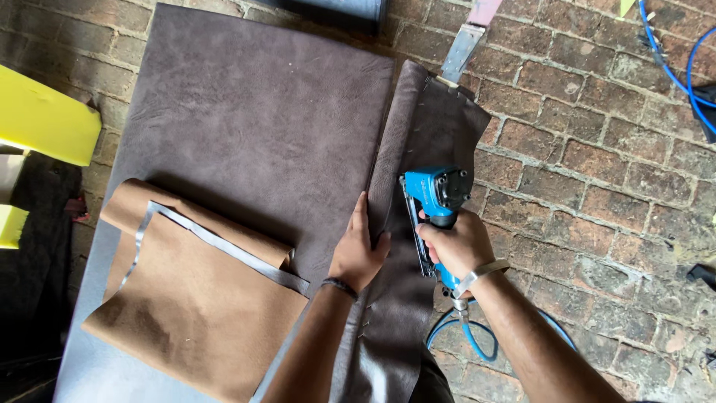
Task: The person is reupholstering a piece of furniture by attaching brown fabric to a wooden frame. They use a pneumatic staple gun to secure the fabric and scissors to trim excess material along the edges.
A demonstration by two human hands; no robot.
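**Stapler pressed to the panel's right edge**

At the near end of the upholstered panel, two bare forearms come in from the bottom of the view. Nearest on the right side, a blue air hose loops over the brick floor and runs up into the butt of a blue pneumatic stapler. The right hand is wrapped tight around the stapler's grip, fingers fully curled, a pale band at the wrist. The tool's long magazine lies along the panel's right edge, its head pointing away from the person.

Just left of it, the left hand lies flat and open, fingers together and pointing away, pressing down the dark brown leather-like cover where it folds over that right edge. It grips nothing; a dark bracelet sits at the wrist. A loose flap of the same cover hangs off the edge onto the bricks, with staples showing along it.

Toward the panel's near left corner lies a tan piece of fabric, partly rolled, with a grey strip across it.

Farther off, past the far right corner, a metal strip rests on the bricks, and blue hoses curl at the far right. Yellow blocks sit beyond the left edge.
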